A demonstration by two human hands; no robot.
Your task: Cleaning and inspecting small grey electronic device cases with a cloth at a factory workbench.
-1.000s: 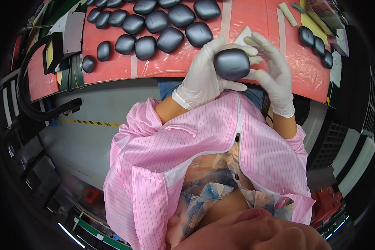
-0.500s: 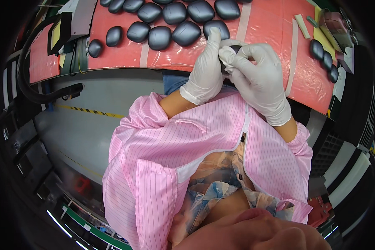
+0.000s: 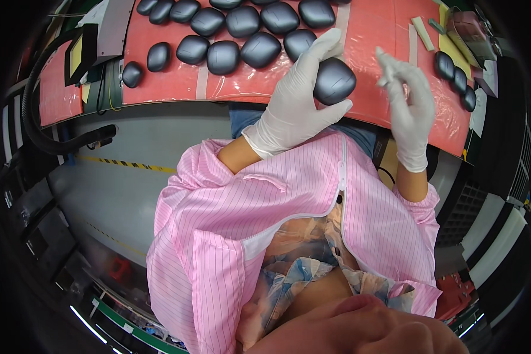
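Observation:
My gloved left hand [image 3: 298, 97] is closed round a glossy dark-grey rounded case [image 3: 335, 81], its thumb along the near side and its fingers behind. The smooth curved face of the case is turned up. To the right and apart from it, my gloved right hand [image 3: 412, 103] is raised over the mat with its fingers drawn together. A small crumpled white cloth [image 3: 386, 75] seems pinched at its fingertips, hard to tell from the white glove. Beyond my left hand lie several similar cases [image 3: 261, 49] in loose rows.
A red padded mat [image 3: 371, 47] with pale tape strips covers the table. At the right lie several more dark cases [image 3: 454, 74], a pale stick [image 3: 423, 33] and a clear container [image 3: 471, 32]. A black flexible hose [image 3: 35, 118] curves at the left beside a grey box [image 3: 109, 29].
My right hand has drawn away to the right from the case, taking the white cloth along. My left hand has turned, so the case's face now shows.

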